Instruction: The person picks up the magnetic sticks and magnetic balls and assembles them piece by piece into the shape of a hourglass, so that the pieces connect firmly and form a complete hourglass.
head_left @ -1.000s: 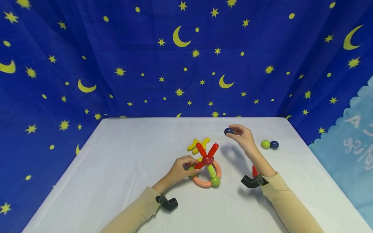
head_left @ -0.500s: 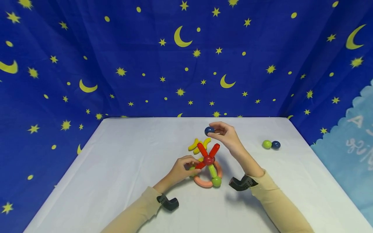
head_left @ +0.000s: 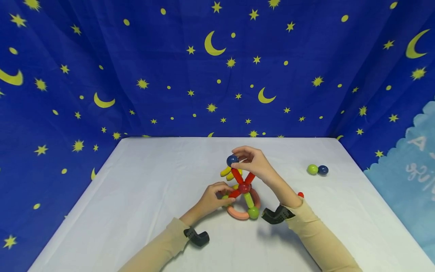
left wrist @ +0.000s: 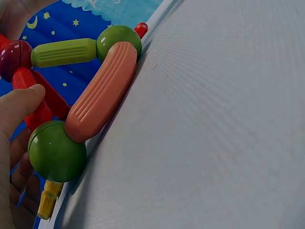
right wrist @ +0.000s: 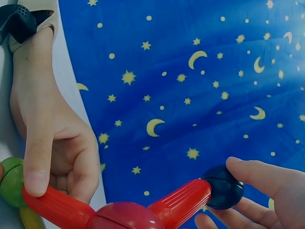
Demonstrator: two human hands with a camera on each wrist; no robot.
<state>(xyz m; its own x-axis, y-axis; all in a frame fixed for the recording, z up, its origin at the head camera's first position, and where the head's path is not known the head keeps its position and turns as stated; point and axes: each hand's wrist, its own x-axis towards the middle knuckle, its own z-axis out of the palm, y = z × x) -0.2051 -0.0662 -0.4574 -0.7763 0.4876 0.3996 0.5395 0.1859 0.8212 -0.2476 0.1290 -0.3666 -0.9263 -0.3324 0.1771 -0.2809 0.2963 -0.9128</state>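
Note:
A structure of toy rods and balls stands on the white table (head_left: pixel 153 181). Its base has salmon curved rods (head_left: pixel 238 214) and green balls (head_left: pixel 253 212); red rods branch from a dark red ball (head_left: pixel 244 187) higher up. My left hand (head_left: pixel 211 199) pinches one red rod (right wrist: pixel 62 210) between thumb and fingers, beside a green ball. Above, my right hand (head_left: pixel 255 163) pinches a dark blue ball (head_left: pixel 232 161). In the right wrist view, that ball meets the tip of an upright red rod (right wrist: pixel 183 202); whether it is attached I cannot tell.
Yellow curved rods (head_left: pixel 225 172) lie behind the structure, partly hidden. To the right, a loose green ball (head_left: pixel 312 169) and another dark blue ball (head_left: pixel 323 170) sit side by side. A red piece (head_left: pixel 300 195) peeks out by the right wrist. A starry blue curtain (head_left: pixel 217 75) surrounds the table.
The right hand has carried the dark blue ball leftward, then down to the tip of the left upright red rod. My left hand keeps its hold, nearly still.

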